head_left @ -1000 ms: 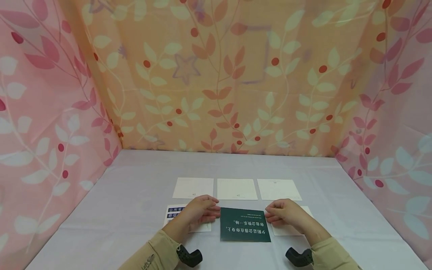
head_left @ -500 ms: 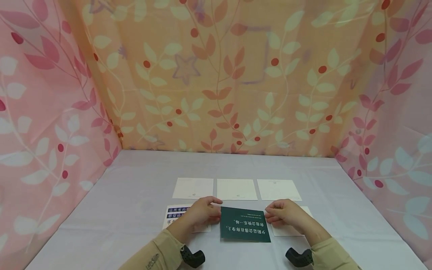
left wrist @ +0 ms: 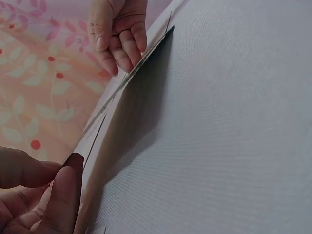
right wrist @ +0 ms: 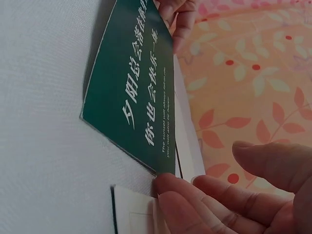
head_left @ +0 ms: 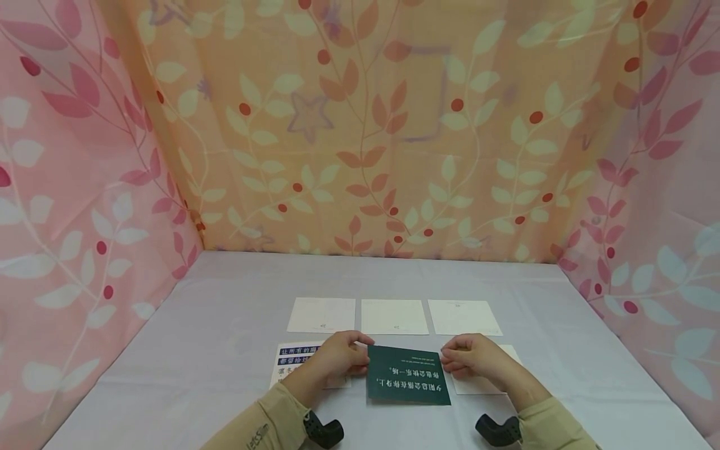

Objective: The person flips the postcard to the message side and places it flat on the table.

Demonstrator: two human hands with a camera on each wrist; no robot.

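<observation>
A dark green postcard (head_left: 408,375) with white lettering lies between the two hands, its far edge raised off the cloth with a shadow beneath. My left hand (head_left: 340,356) pinches its far left corner between thumb and finger (left wrist: 62,192), as the left wrist view shows. At the opposite corner, my right hand (head_left: 478,357) touches the postcard's edge with its fingertips (right wrist: 168,184); its thumb (right wrist: 253,153) stands apart from them. Under the left forearm a white card with blue printed bands (head_left: 288,361) is partly hidden. Another white card (head_left: 478,386) lies partly beneath the right hand.
Three white cards, left (head_left: 322,314), middle (head_left: 395,317) and right (head_left: 464,317), form a row beyond the hands. The white cloth-covered table (head_left: 236,287) reaches back to a floral curtain (head_left: 365,156), with pink fabric on both sides.
My left hand has shifted slightly to the right, its fingers moving from beside the green postcard to a pinch on its corner. The right hand stays nearly still.
</observation>
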